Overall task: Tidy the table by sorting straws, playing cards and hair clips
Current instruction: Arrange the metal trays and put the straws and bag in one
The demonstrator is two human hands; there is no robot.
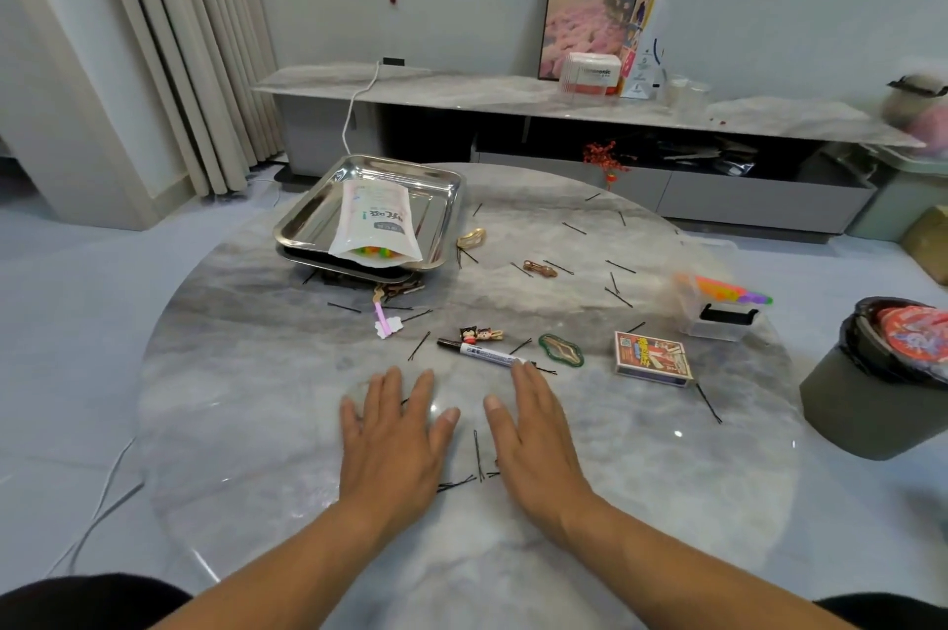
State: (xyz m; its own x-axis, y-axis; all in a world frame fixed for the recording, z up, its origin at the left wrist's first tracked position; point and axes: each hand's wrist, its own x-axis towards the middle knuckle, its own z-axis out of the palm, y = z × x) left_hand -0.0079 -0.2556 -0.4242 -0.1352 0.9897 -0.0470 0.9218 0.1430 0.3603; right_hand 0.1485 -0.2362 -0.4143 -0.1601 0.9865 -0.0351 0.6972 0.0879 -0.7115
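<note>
My left hand (pixel 395 434) and my right hand (pixel 536 439) lie flat and open on the round marble table (pixel 256 424), holding nothing. Several black hair pins are scattered over the table, one bunch (pixel 461 480) between my hands. A green clip (pixel 561 350), a cartoon clip (pixel 479 334), a pink clip (pixel 384 321), a gold clip (pixel 472 238) and a brown clip (pixel 538 267) lie farther out. The playing card box (pixel 651 357) sits to the right. A white bag of coloured straws (pixel 374 229) rests in the steel tray (pixel 308 214). More bright straws (pixel 728 293) lie in a clear box.
A white marker pen (pixel 482 352) lies just beyond my right fingertips. The clear plastic box (pixel 718 316) stands at the right side of the table. A dark bin (pixel 872 383) stands off the table's right edge. A low marble cabinet (pixel 461 88) runs along the far wall.
</note>
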